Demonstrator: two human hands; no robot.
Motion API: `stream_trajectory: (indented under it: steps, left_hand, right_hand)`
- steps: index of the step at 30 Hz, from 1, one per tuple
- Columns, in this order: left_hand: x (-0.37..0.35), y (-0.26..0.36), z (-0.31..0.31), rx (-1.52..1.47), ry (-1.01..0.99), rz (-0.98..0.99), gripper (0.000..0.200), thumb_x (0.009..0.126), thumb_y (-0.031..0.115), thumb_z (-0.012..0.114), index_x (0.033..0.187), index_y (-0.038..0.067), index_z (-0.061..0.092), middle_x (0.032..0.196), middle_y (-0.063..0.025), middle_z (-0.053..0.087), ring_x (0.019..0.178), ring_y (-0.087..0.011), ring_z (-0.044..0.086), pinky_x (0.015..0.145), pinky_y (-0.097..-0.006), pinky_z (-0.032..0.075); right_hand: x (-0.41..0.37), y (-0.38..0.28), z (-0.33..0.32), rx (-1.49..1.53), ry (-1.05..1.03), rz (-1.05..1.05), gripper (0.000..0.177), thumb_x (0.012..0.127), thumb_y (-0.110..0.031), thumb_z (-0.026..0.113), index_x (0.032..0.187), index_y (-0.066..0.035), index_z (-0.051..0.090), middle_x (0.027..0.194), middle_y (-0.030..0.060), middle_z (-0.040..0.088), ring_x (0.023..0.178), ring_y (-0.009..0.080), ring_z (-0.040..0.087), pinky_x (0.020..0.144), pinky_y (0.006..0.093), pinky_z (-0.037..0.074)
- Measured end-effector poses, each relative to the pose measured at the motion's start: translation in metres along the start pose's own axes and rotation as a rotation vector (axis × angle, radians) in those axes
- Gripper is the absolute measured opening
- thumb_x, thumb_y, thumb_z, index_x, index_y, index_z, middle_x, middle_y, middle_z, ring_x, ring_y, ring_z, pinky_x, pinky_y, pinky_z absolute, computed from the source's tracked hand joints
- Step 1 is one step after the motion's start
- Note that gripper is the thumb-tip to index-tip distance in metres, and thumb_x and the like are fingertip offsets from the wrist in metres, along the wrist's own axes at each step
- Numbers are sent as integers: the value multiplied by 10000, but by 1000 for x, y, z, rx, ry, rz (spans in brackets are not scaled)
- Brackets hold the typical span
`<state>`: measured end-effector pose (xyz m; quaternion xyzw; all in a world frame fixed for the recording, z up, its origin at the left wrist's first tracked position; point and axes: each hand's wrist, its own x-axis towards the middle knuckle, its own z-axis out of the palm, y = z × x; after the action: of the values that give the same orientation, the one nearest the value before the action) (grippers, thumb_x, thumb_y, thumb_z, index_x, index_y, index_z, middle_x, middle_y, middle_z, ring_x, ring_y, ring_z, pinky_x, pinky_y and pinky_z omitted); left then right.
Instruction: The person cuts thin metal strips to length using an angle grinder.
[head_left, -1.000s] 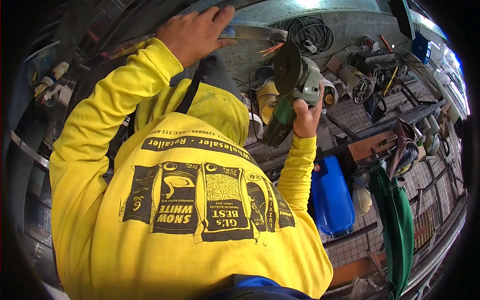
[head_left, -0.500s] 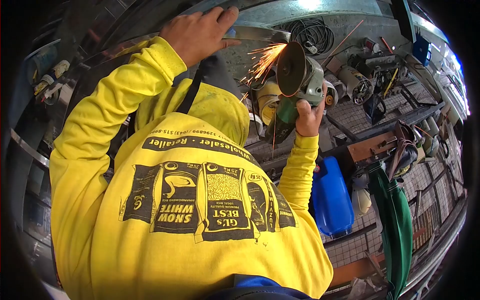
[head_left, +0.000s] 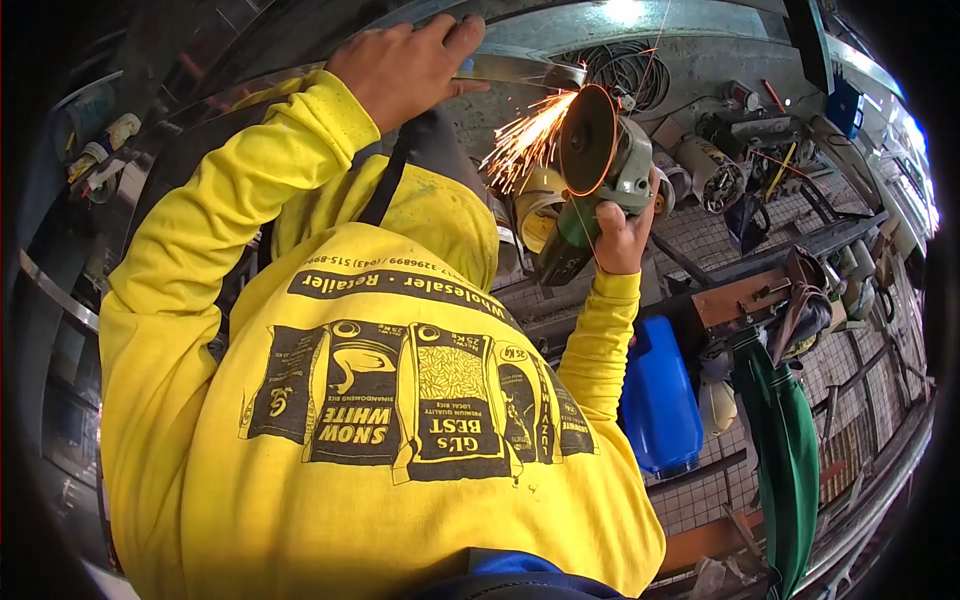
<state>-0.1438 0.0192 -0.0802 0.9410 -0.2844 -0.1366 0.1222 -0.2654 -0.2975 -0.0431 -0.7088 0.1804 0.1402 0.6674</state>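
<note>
My right hand point(head_left: 622, 235), at the upper right of centre, is closed round the body of a green and grey angle grinder point(head_left: 625, 170). Its upright disc point(head_left: 588, 140) meets the right end of a flat metal bar point(head_left: 525, 70). Orange sparks point(head_left: 530, 145) spray left and down from the disc. At the upper left, my left hand point(head_left: 410, 70) grips the bar, its thumb and a finger on either side; the other fingers are partly hidden. A yellow shirt point(head_left: 420, 520) with a black print and a hood point(head_left: 435, 215) fills the lower middle.
A coiled black cable point(head_left: 640, 75) lies beyond the bar. Buckets point(head_left: 540, 215) stand below the sparks, with another bucket point(head_left: 715, 180) holding tools. Right of my right arm are a blue jerrycan point(head_left: 660, 400), a green cloth point(head_left: 790, 470) and a dark metal frame point(head_left: 780, 255).
The grinder has moved slightly right and is tilted differently. The spark spray is larger and brighter. My left hand has shifted slightly, still at the bar.
</note>
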Motion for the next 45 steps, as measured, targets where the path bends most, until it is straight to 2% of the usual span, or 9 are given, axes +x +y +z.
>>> stream_trajectory:
  steps: [5,14,20,45]
  left_hand:
    - [0,-2,3,-6,18,7,655,941,556,618,1400,112,476,1094,-123,674,853,-348,727,680,-443,616]
    - [-1,-2,7,35,52,14,664,937,584,599,1390,112,486,1046,-121,666,823,-332,729,655,-439,616]
    - [-1,-3,9,37,77,22,672,932,603,586,1381,112,488,995,-111,662,763,-332,727,626,-439,614]
    - [2,-1,6,29,63,13,648,927,598,591,1346,110,510,1019,-98,666,758,-300,731,608,-403,616]
  right_hand:
    - [6,0,3,68,-16,-23,1010,806,-469,862,1507,18,323,1383,132,545,1233,209,560,1062,336,439]
    - [8,4,-2,16,-12,-33,1023,796,-516,854,1499,21,340,1375,126,552,1234,211,563,1059,340,442]
    - [10,-6,0,-43,-8,-43,1025,796,-524,849,1495,29,343,1371,124,552,1233,212,562,1062,341,438]
    - [13,-5,-4,-84,38,-44,1061,779,-546,852,1510,22,333,1413,125,516,1252,227,545,1075,350,427]
